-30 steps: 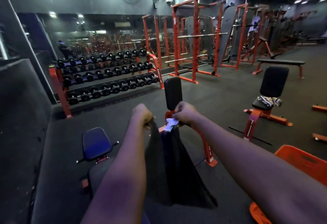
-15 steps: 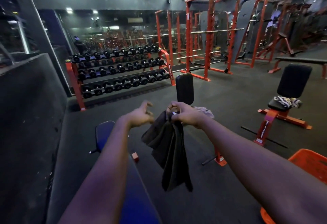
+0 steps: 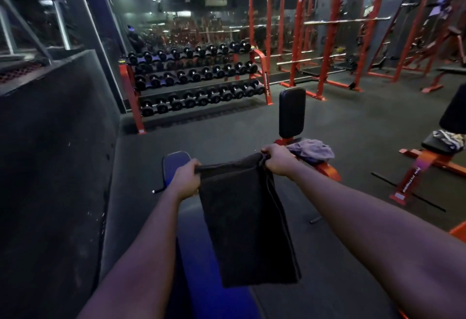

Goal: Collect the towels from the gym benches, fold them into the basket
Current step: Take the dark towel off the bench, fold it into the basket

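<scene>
Towel, dark grey, hangs in front of the person, held up over the blue padded surface of the nearest bench. The head view shows its top edge stretched between the two hands and rising slightly towards the right. The left hand has its fingers curled round the left corner, and the right hand is clenched on the right corner. The towel's long axis runs straight down, and its bottom edge hangs free, pointing at the bench pad below. A layered seam down the right side suggests it is already doubled once lengthwise.

The job looks to be in its early part, with this towel collected and mid-fold but not yet in the basket. A crumpled purple-grey towel lies on the seat of the upright bench just beyond the right hand. A striped towel sits on another bench seat well off to the right. Both are uncollected. An orange corner at the right edge is probably the basket, though too little of it shows to be sure.
</scene>
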A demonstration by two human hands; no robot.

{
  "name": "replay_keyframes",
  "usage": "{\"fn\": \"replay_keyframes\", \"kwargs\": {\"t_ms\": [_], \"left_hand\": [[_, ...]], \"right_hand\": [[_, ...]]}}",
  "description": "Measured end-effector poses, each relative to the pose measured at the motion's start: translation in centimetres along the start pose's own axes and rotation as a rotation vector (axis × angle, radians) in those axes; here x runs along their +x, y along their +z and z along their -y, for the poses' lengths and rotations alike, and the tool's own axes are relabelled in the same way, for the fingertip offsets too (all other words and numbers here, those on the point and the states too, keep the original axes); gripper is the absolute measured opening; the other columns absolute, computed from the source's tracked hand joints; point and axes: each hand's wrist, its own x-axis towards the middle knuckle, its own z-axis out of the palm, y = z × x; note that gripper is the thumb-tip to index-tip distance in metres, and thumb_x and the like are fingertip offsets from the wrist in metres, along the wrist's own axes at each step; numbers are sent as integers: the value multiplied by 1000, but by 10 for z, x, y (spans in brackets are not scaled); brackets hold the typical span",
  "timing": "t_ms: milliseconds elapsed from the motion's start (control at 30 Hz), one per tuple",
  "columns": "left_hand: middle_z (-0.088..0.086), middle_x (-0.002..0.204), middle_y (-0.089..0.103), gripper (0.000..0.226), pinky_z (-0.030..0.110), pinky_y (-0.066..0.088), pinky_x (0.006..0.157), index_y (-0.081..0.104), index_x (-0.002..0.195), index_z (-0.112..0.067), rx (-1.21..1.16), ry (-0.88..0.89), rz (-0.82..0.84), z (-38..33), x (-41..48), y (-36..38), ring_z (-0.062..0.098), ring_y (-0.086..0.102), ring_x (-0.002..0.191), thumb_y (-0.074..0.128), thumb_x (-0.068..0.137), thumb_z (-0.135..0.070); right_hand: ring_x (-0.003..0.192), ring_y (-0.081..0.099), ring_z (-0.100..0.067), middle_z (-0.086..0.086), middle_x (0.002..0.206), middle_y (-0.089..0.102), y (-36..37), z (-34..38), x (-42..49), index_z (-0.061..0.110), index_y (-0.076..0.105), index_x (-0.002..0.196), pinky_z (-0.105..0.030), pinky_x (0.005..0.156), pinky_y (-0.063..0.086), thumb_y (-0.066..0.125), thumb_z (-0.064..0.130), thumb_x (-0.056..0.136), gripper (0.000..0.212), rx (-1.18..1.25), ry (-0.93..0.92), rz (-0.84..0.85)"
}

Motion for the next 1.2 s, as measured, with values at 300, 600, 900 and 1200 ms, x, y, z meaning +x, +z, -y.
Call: {"fn": "replay_keyframes", "kwargs": {"t_ms": [300,600,900,1200], "left_hand": [[15,91,63,23,27,41,74,66,93,-8,90,47,-220,60,-12,4,29,61,86,54,79,5],[10,97,61,33,23,44,78,64,95,-16,55,-363,249,175,-133,142,22,56,87,45,81,6],[2,75,60,22,24,40,57,62,78,-8,-8,-638,311,250,-173,242,16,55,67,44,90,-3],[15,151,30,71,44,37,109,14,151,-17,-129,-963,-112,320,-110,308,31,41,132,53,95,-33]], "right_hand": [[108,47,-36,-2,96,43,83,-3,3,42,60,90,-34,91,38,53,16,78,29,43,-10,-38],[104,46,-27,14,69,49,256,-108,-76,36,64,84,-38,89,41,56,12,78,26,-40,9,397],[79,66,-26,-4,74,71,375,-169,-109,18,70,80,-38,77,55,49,28,65,28,210,200,563],[110,57,-30,-14,117,63,472,-178,-26,11,55,123,-34,91,47,67,24,83,44,275,495,303]]}}
